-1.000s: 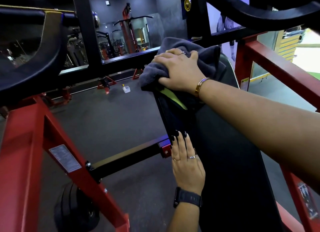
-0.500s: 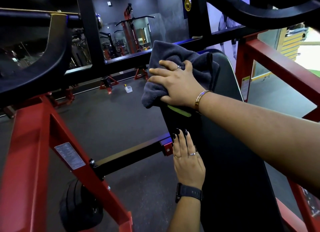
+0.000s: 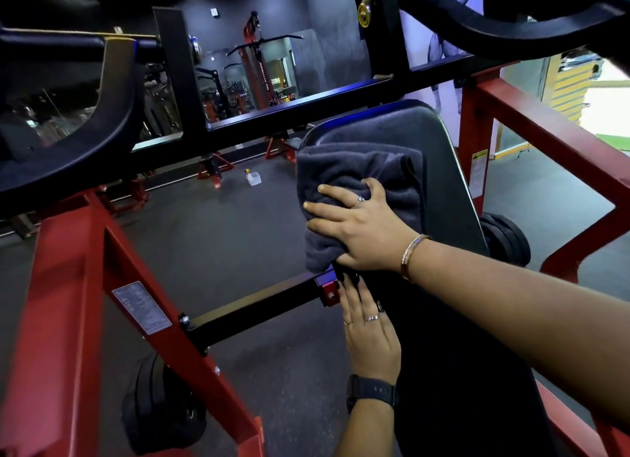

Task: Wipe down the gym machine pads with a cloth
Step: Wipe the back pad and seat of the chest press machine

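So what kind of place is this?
Very likely a gym: a red steel machine frame, its long black padded bench, black weight plates, and a cable rig behind.

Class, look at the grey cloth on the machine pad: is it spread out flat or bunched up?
Bunched. The grey cloth shows thick folds under the right hand pressing it on the pad.

Small clear bottle (image 3: 254, 178) on dark floor (image 3: 218, 238); weight plate (image 3: 160, 409) nearer.

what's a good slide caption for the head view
Right hand presses a grey cloth on the black pad; left hand rests flat on its edge.
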Demonstrator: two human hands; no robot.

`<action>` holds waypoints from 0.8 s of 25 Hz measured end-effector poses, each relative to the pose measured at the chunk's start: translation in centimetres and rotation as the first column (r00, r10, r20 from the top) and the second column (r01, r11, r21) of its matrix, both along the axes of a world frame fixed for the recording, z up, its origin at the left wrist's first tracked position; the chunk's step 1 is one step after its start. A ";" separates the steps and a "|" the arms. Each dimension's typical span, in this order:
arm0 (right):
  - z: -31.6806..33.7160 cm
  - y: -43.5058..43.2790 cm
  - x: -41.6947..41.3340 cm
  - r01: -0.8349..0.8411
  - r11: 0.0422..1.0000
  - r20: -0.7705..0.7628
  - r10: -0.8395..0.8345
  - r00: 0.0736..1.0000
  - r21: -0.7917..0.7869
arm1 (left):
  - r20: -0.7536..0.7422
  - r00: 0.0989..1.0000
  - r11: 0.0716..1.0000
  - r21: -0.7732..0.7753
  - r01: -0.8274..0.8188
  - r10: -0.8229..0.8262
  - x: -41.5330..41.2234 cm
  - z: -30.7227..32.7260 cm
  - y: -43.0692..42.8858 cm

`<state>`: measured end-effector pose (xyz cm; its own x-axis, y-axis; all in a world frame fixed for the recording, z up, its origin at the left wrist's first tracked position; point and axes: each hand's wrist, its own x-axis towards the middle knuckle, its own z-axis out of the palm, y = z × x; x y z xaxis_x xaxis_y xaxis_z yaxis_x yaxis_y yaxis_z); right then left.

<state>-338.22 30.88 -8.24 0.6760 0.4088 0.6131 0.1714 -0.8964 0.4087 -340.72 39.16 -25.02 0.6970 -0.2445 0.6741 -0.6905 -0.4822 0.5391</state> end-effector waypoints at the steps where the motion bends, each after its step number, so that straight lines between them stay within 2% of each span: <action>1: -0.7 -0.1 -0.5 -0.008 1.000 0.000 0.008 1.000 0.013 | -0.029 0.999 0.999 -0.044 0.024 -0.026 -0.3 -0.1 0.2; 6: -4.1 -1.1 -3.2 0.031 0.985 -0.056 -0.022 0.998 0.169 | -0.109 0.994 0.963 -0.268 -0.030 0.001 -0.7 -1.0 1.3; 10: -5.3 -0.8 -6.4 0.113 0.928 -0.212 -0.038 0.976 0.355 | -0.360 0.926 0.818 -0.563 -0.118 -0.114 -1.8 1.1 1.9; 12: -5.3 -1.2 -7.6 0.133 0.866 -0.329 0.039 0.943 0.481 | -0.413 0.896 0.733 -0.658 -0.171 -0.161 -2.1 2.6 1.9; 13: -5.3 -1.5 -8.0 0.105 0.822 -0.339 0.111 0.934 0.559 | -0.433 0.883 0.708 -0.680 -0.189 -0.180 -2.0 3.6 1.9; 14: -5.4 -1.7 -8.2 0.041 0.753 -0.295 0.207 0.933 0.657 | -0.461 0.864 0.694 -0.690 -0.205 -0.203 -1.8 4.6 1.9; 16: -5.6 -2.3 -8.6 -0.108 0.559 -0.093 0.318 0.944 0.822 | -0.544 0.808 0.677 -0.685 -0.271 -0.227 -1.9 6.5 2.0; 18: -5.7 -3.0 -8.9 -0.146 0.445 0.058 0.205 0.977 0.884 | -0.625 0.763 0.712 -0.612 -0.346 -0.166 -2.3 7.6 1.8; 20: -5.3 -3.5 -9.3 -0.072 0.448 0.076 0.010 0.997 0.891 | -0.654 0.743 0.728 -0.578 -0.370 -0.141 -3.1 8.1 1.8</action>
